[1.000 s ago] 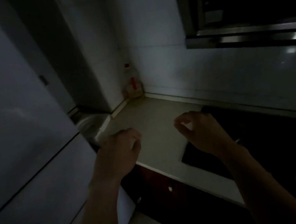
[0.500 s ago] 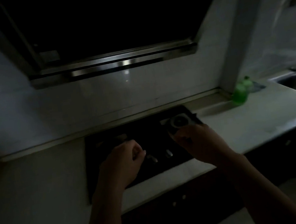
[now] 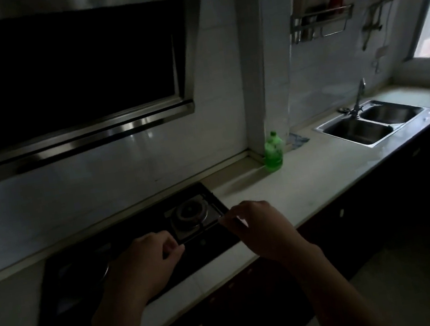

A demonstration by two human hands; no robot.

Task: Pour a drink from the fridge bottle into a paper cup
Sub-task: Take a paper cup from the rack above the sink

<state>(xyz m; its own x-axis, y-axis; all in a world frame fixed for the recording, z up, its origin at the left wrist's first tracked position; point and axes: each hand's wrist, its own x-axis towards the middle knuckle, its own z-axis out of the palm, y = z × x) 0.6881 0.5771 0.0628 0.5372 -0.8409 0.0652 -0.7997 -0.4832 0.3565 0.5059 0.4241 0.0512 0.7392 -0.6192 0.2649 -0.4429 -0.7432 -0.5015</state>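
Kitchen, very dim. Both hands are held out over the front of the hob (image 3: 139,222), apart from each other. Whether they touch it is not clear.

- Left hand (image 3: 142,264): fingers loosely curled, holding nothing.
- Right hand (image 3: 263,228): thumb and forefinger drawn close together, with nothing visible between them. Too dark to rule out something small.
- Task's things: no fridge, fridge bottle or paper cup in view.
- The only bottle seen is a green bottle (image 3: 273,150). It stands upright on the bench (image 3: 323,179) against the wall pillar, between the hob and the sink (image 3: 355,129). Its label is unreadable, so it could be a drink or dish soap.
- Also noted: range hood (image 3: 61,74) above the hob, burner (image 3: 190,213) just beyond the right hand, tap (image 3: 360,96) behind the sink.

Judgement: the task looks barely begun. Nothing has been fetched and nothing poured. The cup and the fridge both need locating first.

What could go wrong from here:
- The green bottle could be taken for the drink. It is the only bottle in sight, and the poor light hides what it holds.
- A sleeve or knuckle could catch the hob controls, which sit somewhere under the hands. Reaching across in the dark would cause that.
- A light, empty paper cup tips easily. If it stands near the bench edge or on the uneven burner, the first rush from the bottle could knock it over.
- Overfilling is likely in this gloom, because the level inside a cup would be hard to read.
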